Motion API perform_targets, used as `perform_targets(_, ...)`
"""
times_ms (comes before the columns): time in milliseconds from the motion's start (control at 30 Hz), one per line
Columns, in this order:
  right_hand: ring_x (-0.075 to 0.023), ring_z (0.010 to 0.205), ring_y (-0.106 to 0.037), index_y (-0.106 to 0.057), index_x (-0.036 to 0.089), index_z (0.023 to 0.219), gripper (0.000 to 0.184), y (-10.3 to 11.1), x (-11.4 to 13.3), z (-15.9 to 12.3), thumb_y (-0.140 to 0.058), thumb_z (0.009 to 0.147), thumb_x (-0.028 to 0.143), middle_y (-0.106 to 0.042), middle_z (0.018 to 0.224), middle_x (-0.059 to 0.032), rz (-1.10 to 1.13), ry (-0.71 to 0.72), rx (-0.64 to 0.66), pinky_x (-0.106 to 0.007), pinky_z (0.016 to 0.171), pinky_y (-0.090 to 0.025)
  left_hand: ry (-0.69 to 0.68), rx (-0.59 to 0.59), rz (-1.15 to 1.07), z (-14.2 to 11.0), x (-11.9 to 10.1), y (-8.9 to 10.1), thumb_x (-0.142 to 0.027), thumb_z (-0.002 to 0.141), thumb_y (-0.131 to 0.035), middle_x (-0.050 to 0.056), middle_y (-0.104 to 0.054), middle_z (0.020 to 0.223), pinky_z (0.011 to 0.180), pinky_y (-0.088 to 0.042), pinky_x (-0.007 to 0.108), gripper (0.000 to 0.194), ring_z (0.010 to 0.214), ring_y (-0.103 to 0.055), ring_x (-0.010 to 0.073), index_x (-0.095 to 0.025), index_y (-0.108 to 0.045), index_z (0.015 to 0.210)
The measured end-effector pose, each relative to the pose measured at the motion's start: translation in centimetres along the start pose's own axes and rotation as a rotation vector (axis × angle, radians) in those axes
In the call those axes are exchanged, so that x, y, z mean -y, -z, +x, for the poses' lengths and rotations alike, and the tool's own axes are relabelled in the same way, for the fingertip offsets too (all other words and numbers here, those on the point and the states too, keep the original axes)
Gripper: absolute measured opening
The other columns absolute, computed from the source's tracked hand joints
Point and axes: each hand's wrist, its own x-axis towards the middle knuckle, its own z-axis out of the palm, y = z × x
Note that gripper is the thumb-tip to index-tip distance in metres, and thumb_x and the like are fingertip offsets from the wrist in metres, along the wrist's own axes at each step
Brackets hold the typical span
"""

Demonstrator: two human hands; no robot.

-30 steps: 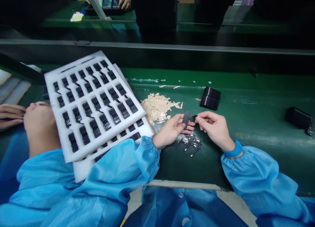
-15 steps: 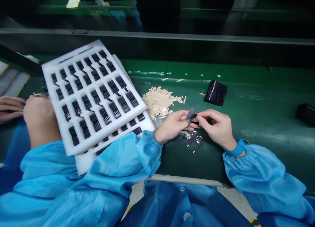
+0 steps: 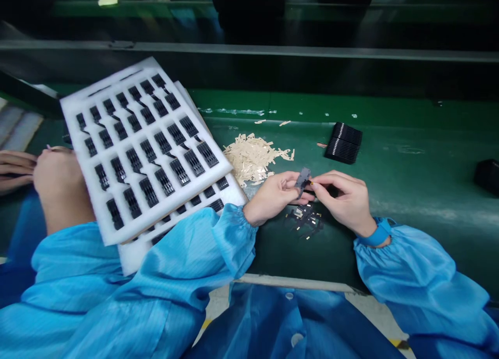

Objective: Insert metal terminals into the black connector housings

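Note:
My left hand [image 3: 275, 195] pinches a small flat dark grey part [image 3: 303, 178] between thumb and fingers. Against its right edge, the thumb and fingertips of my right hand [image 3: 343, 200] are closed on a tiny dark piece with a yellowish spot [image 3: 311, 182]; its kind is too small to tell. Just below both hands lies a loose heap of thin black strips with shiny metal ends [image 3: 306, 218]. Behind my left hand is a pile of cream-coloured flat pieces [image 3: 251, 156].
White foam trays [image 3: 159, 193] holding rows of black parts are stacked at the left. A black ribbed block [image 3: 343, 143] stands at the back right, another black object [image 3: 487, 177] at the far right. A co-worker's hands [image 3: 58, 174] are at the left edge.
My right hand has brought the tiny piece up against the grey part, which has tilted in my left hand. The camera view has shifted slightly downward.

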Motion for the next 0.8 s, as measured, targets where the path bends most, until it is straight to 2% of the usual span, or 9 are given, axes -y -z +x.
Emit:
perform_targets(633,-0.0167,0.069,-0.067,-0.075,0.021,0.087,0.011,-0.06,0.15,0.14,-0.066,0.092,0.024,-0.074,0.08,-0.0045,-0.018,0.007,0.006,-0.03,0.063,-0.053,-0.003,0.0,-0.014,-0.09,-0.15,-0.33,-0.007,0.086,-0.066,0.006,-0.076,0.09,0.081,-0.061,0.023,0.023,0.083,-0.077,0.0139,-0.011,-0.064,0.108)
perform_targets(800,-0.0163,0.069,-0.067,-0.075,0.021,0.09,0.009,-0.14,0.07,0.01,-0.066,0.093,0.023,-0.074,0.082,-0.0044,-0.04,0.031,0.003,-0.03,0.064,-0.053,-0.013,-0.015,-0.009,-0.15,0.03,-0.24,-0.016,0.087,-0.071,0.006,-0.075,0.089,0.077,-0.062,0.023,0.024,0.083,-0.077,0.0145,-0.012,-0.062,0.109)
